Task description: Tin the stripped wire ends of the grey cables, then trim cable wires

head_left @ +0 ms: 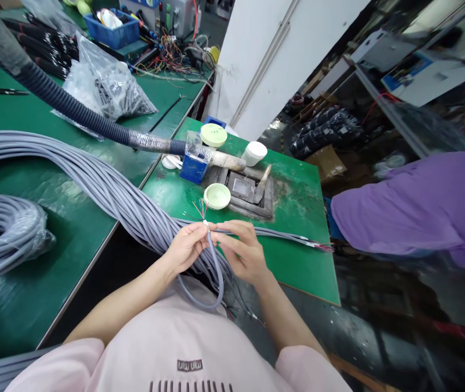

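Observation:
My left hand pinches a grey sheathed cable just below a small white collar. Thin coloured wires fan out above that collar from the stripped cable end. My right hand sits close beside it, its fingertips at the same spot. The cable drops below my hands in a loop. A large bundle of the same grey cable sweeps across the bench to my left, and another stripped end lies to the right on the green bench.
Green workbenches hold a dark corrugated hose, a blue box, white-and-green lids and a recessed metal fixture. Bags of parts and a coiled cable lie to the left. A person's purple sleeve is at right.

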Action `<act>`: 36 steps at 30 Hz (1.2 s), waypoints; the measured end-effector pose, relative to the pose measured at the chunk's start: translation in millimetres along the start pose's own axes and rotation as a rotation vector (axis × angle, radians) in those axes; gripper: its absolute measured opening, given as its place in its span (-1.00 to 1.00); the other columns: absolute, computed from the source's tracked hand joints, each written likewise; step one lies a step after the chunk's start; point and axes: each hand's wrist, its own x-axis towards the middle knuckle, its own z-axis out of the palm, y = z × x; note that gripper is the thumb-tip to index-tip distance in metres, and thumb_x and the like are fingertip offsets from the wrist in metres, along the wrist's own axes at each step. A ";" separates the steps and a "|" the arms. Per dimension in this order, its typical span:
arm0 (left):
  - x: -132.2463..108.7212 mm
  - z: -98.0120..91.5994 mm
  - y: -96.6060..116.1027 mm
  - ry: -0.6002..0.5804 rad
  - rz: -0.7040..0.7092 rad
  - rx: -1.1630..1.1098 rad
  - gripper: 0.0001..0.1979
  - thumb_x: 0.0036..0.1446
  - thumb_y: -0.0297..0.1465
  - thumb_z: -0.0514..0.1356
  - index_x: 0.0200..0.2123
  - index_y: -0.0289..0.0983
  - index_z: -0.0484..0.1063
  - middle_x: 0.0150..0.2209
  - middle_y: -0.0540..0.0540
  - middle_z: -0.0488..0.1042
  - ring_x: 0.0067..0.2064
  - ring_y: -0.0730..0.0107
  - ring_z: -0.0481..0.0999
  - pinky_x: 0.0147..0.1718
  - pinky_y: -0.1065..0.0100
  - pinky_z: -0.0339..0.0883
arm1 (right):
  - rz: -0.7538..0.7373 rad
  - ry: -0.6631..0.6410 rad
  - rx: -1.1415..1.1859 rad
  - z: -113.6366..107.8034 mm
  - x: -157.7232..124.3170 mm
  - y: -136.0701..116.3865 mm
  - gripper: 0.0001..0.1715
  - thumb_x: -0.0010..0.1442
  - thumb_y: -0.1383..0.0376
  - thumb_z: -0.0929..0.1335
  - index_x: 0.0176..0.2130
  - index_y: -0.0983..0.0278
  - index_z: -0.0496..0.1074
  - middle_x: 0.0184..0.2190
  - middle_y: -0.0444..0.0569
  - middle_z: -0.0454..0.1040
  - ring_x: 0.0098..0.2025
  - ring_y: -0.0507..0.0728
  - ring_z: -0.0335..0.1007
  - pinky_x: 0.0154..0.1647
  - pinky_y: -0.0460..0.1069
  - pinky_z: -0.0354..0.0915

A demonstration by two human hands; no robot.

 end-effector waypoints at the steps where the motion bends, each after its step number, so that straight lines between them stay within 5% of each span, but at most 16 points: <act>1: 1.1 1.9 1.0 -0.008 0.006 -0.003 -0.67 -0.15 -0.22 0.44 -0.44 -0.39 0.53 -0.54 -0.02 0.49 -0.52 0.57 0.42 -0.47 0.51 0.33 | -0.055 -0.048 -0.046 -0.2 -1.4 0.6 -0.54 0.19 0.43 0.31 0.02 0.04 0.47 0.04 -0.04 0.48 0.08 0.19 0.35 0.05 0.16 0.33; 4: 1.4 7.1 4.3 -0.039 0.023 0.075 -0.67 -0.08 -0.19 0.39 -0.47 -0.38 0.51 -0.53 -0.02 0.48 -0.54 0.57 0.41 -0.50 0.50 0.32 | -0.147 -0.070 -0.110 -2.7 0.0 4.9 -0.56 0.20 0.39 0.33 0.04 0.04 0.46 0.08 -0.05 0.47 0.15 0.19 0.29 0.09 0.16 0.31; 7: -3.6 7.0 11.5 -0.010 0.182 0.328 -0.66 0.01 -0.18 0.34 -0.27 -0.34 0.56 -0.46 -0.08 0.56 -0.42 0.43 0.52 -0.33 0.39 0.41 | -0.127 0.051 -0.121 -12.7 9.6 13.2 -0.53 0.19 0.38 0.36 0.08 0.07 0.43 0.01 -0.02 0.52 0.11 0.21 0.35 0.08 0.16 0.33; 11: -8.2 -8.1 26.3 0.126 0.721 0.800 -0.80 0.16 -0.34 0.23 -0.17 -0.26 0.56 -0.35 -0.09 0.61 -0.28 0.38 0.55 -0.18 0.32 0.38 | 0.059 0.271 -0.148 -27.8 30.1 27.8 -0.70 0.25 0.33 0.32 -0.04 0.12 0.50 -0.10 -0.01 0.56 -0.03 0.19 0.44 0.03 0.14 0.35; 15: 0.5 -32.0 34.3 0.205 1.130 1.104 -0.84 0.17 -0.45 0.20 -0.20 -0.24 0.56 -0.41 -0.05 0.59 -0.32 0.39 0.49 -0.24 0.31 0.34 | 0.288 0.260 -0.101 -26.4 48.1 43.6 -0.76 0.29 0.21 0.27 -0.18 0.18 0.52 -0.22 -0.03 0.59 -0.18 0.15 0.51 -0.10 0.05 0.41; 25: 7.1 -45.8 31.8 0.220 1.128 1.317 -0.83 0.20 -0.37 0.15 -0.25 -0.25 0.55 -0.40 -0.09 0.59 -0.31 0.34 0.53 -0.22 0.24 0.34 | 0.402 0.083 0.029 -1.6 61.5 79.0 -0.70 0.26 0.12 0.27 -0.21 0.22 0.50 -0.28 -0.03 0.57 -0.28 0.13 0.54 -0.18 0.03 0.43; 36: 6.5 -46.2 31.5 0.179 1.149 1.359 -0.86 0.19 -0.41 0.16 -0.25 -0.25 0.54 -0.40 -0.08 0.58 -0.33 0.36 0.51 -0.25 0.26 0.29 | 0.357 -0.010 -0.095 4.5 69.0 77.4 -0.75 0.25 0.18 0.29 -0.26 0.22 0.52 -0.36 -0.05 0.59 -0.30 0.14 0.54 -0.22 0.00 0.38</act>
